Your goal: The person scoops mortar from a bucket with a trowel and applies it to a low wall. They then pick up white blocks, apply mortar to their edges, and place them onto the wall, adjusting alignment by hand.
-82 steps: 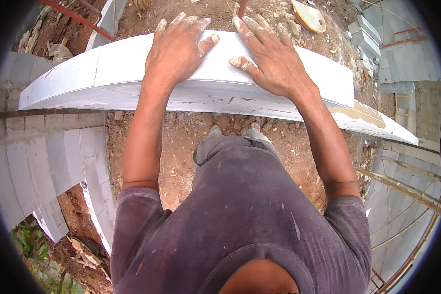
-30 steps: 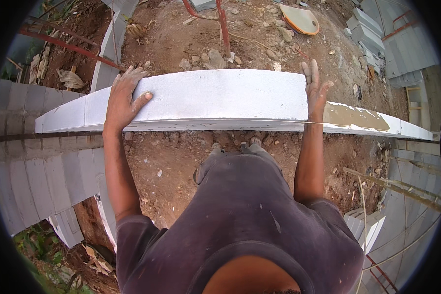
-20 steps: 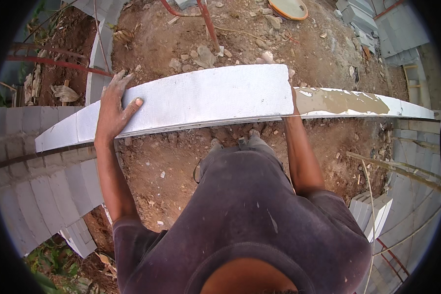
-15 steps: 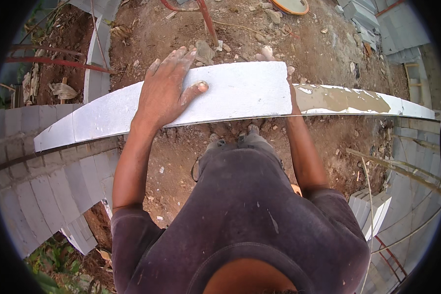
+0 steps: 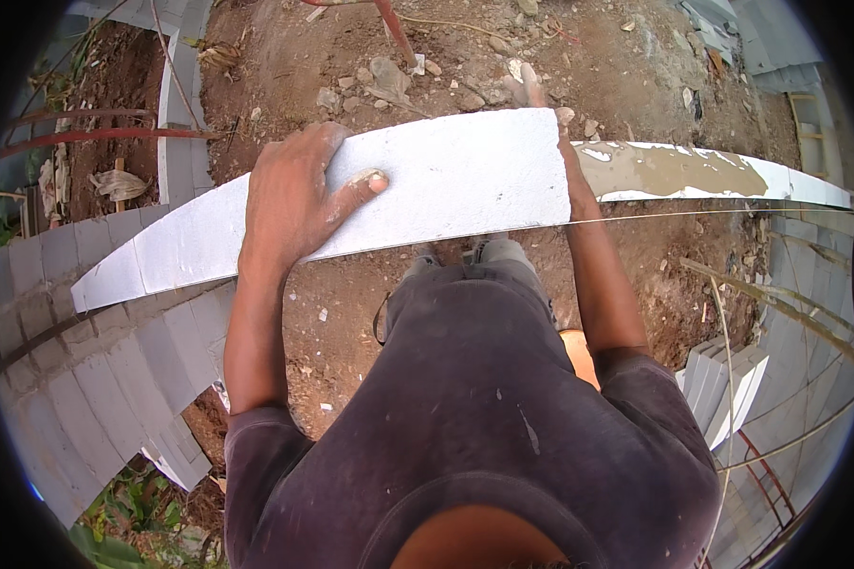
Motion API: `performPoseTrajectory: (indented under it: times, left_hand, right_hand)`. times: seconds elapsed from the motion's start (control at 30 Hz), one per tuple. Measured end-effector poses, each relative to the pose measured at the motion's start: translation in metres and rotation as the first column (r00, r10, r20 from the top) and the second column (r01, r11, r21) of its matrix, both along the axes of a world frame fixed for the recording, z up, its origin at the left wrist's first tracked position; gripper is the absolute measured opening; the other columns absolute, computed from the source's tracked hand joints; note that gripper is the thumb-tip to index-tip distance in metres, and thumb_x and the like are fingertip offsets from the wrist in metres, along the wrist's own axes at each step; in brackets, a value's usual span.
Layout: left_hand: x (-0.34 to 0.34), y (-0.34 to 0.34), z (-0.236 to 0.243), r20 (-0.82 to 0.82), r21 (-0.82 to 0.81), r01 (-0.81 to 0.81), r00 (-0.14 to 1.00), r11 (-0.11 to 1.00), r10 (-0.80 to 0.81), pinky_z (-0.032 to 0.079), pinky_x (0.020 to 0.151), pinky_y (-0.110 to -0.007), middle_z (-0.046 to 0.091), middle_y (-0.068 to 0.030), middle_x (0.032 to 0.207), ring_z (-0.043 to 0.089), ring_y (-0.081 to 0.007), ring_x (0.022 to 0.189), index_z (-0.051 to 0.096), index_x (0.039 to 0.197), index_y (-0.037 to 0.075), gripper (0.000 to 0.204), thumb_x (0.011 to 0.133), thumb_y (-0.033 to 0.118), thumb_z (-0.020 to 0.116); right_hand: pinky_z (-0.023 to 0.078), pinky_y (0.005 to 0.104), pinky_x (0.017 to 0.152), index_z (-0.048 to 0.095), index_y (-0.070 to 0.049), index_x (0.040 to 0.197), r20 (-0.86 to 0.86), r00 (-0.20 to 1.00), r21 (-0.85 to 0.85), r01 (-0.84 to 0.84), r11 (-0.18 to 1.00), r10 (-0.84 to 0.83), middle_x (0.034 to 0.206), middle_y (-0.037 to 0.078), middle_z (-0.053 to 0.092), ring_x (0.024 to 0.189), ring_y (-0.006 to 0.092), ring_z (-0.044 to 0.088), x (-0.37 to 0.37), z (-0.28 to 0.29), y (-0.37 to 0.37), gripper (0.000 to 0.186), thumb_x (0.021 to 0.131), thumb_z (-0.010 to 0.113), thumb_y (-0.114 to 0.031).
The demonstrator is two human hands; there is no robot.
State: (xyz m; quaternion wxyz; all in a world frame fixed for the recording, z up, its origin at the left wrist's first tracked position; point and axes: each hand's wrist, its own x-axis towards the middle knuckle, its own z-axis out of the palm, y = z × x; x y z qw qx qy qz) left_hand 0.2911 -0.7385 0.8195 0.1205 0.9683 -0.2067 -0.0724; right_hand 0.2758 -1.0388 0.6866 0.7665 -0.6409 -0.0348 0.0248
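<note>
A long white block [image 5: 446, 171] lies across the top of the narrow wall in front of me, its right end standing out over the course beside it. My left hand [image 5: 299, 185] is closed over the block's left part, fingers bent over the far edge and thumb on the top face. At the right end, my right hand [image 5: 529, 90] reaches past the far corner with fingers stretched out and slightly apart. Its palm is hidden by the block. Right of this, grey-brown mortar [image 5: 674, 171] covers part of the wall top. A thin taut string [image 5: 712, 214] runs along the near side.
Stacked grey blocks [image 5: 104, 370] stand to my left, and another small stack [image 5: 726, 384] is at the right. A red metal frame [image 5: 394, 28] stands beyond the wall among stones [image 5: 386, 76] on bare soil. Bamboo poles [image 5: 778, 308] slant on the right.
My left hand has gone from lying flat to curling over the far edge. The block has turned slightly, right end away from me. My right fingers have stretched farther out.
</note>
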Motion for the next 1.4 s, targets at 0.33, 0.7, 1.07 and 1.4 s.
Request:
performPoseTrajectory:
  times: [0.33, 0.7, 1.07, 1.4]
  left_hand:
    - [0.002, -0.002, -0.001, 0.028, 0.013, 0.032, 0.999, 0.999, -0.032, 0.045, 0.088, -0.048, 0.066, -0.0200, 0.100, 0.063, -0.0380, 0.096, 0.066, 0.109, -0.002, 0.083, 0.081, 0.076, 0.059]
    - [-0.002, 0.001, -0.004, 0.050, -0.004, 0.013, 0.999, 1.000, -0.013, 0.045, 0.095, -0.049, 0.069, -0.0189, 0.107, 0.065, -0.0351, 0.102, 0.067, 0.118, 0.000, 0.087, 0.083, 0.079, 0.056]
    - [-0.006, 0.024, -0.018, 0.350, -0.278, 0.041, 0.935, 0.960, 0.061, 0.034, 0.114, -0.054, 0.059, -0.0232, 0.136, 0.054, -0.0347, 0.131, 0.060, 0.134, 0.002, 0.077, 0.089, 0.064, 0.063]
    - [-0.015, 0.168, 0.032, 0.430, -0.326, -0.367, 0.763, 0.871, 0.483, 0.022, 0.122, -0.057, 0.044, -0.0213, 0.153, 0.033, -0.0371, 0.148, 0.048, 0.148, 0.011, 0.083, 0.094, 0.074, 0.040]
  right_hand:
    - [0.016, 0.0496, 0.124, 0.002, -0.016, 0.163, 0.033, 0.995, 0.022, 0.098, 0.995, -0.098, 0.166, 0.023, 0.009, 0.153, 0.0352, 0.013, 0.005, -0.028, 0.011, 0.100, 0.090, 0.020, -0.083]
    - [0.041, 0.0471, 0.113, 0.020, -0.011, 0.161, -0.015, 0.979, 0.299, 0.199, 0.933, -0.204, 0.159, 0.023, 0.032, 0.139, 0.0330, 0.043, -0.003, -0.039, 0.017, 0.093, 0.095, 0.042, -0.073]
    - [0.050, 0.0348, 0.105, 0.033, 0.001, 0.155, -0.061, 0.993, -0.017, 0.103, 0.995, -0.104, 0.147, 0.021, 0.050, 0.130, 0.0266, 0.054, -0.006, -0.003, 0.033, 0.072, 0.101, 0.054, -0.042]
    - [0.044, 0.0406, 0.109, 0.035, -0.007, 0.155, 0.290, 0.947, -0.521, 0.035, 0.853, 0.138, 0.159, 0.006, 0.040, 0.142, 0.0236, 0.045, 0.001, -0.019, 0.018, 0.052, 0.107, 0.029, -0.028]
